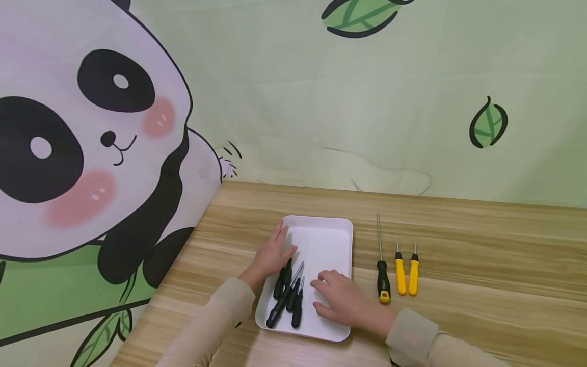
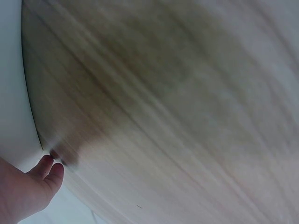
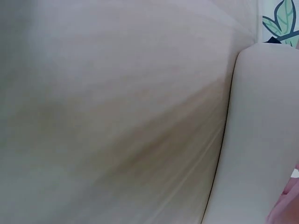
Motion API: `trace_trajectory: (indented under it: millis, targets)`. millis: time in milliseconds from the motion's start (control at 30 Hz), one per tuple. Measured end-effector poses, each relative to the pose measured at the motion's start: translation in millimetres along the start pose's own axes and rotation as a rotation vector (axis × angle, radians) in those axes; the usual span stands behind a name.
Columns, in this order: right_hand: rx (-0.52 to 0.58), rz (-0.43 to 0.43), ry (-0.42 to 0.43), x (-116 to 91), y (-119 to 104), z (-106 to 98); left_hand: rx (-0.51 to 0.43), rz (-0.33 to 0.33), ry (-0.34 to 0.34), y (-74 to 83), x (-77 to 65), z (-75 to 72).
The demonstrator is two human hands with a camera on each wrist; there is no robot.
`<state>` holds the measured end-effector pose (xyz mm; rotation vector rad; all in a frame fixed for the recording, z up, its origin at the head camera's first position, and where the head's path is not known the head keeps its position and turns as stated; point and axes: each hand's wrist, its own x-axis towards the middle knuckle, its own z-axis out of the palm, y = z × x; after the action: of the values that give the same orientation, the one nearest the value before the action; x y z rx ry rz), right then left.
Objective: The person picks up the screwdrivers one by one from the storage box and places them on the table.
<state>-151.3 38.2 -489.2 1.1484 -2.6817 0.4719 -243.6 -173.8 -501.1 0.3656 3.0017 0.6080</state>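
A white tray (image 1: 321,242) lies on the wooden table. Several black-handled screwdrivers (image 1: 297,311) are bunched along its left side, some crossing each other. My left hand (image 1: 271,255) is at the tray's upper left rim, its fingers stretched out along the edge and the thumb over the inside. Part of it covers the top of the screwdriver pile. Over the tray's right half is my right hand (image 1: 341,298), fingers relaxed and spread, holding nothing; its fingertips point left toward the screwdrivers. The left wrist view catches some fingers (image 2: 53,175) at its lower left.
Right of the tray, a long screwdriver with a black and yellow handle (image 1: 383,283) and two shorter yellow-handled screwdrivers (image 1: 400,278) lie side by side, tips away from me. Behind the wooden table (image 1: 495,244) hangs a green backdrop (image 1: 284,92) with a panda and leaves.
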Motion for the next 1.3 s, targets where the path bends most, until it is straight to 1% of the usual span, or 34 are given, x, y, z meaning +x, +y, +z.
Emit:
trace_trajectory:
  millis: [300,367,567,700,933,1133,1300]
  targets:
    - [0.045,0.068,-0.088,9.9,-10.3,7.7,0.003,-0.007,-0.008,-0.3,0.0,0.2]
    - [0.042,0.075,-0.088,10.9,-12.2,9.9,0.003,0.000,-0.005,-0.5,-0.5,0.6]
    - [0.032,0.069,-0.048,13.3,-18.4,11.7,0.004,-0.011,-0.007,-1.4,-0.1,1.9]
    - [0.030,0.072,-0.053,15.1,-21.2,13.8,0.000,-0.004,-0.001,-1.0,-0.2,1.7]
    - [0.040,0.054,-0.037,17.5,-26.2,15.6,0.010,-0.030,-0.014,-0.4,0.0,1.5]
    - [0.024,0.046,-0.068,20.1,-29.3,15.9,0.008,-0.021,-0.005,-0.3,-0.1,1.4]
    - [0.021,0.067,-0.095,22.8,-31.3,15.6,0.006,-0.016,-0.002,-0.4,0.7,1.9]
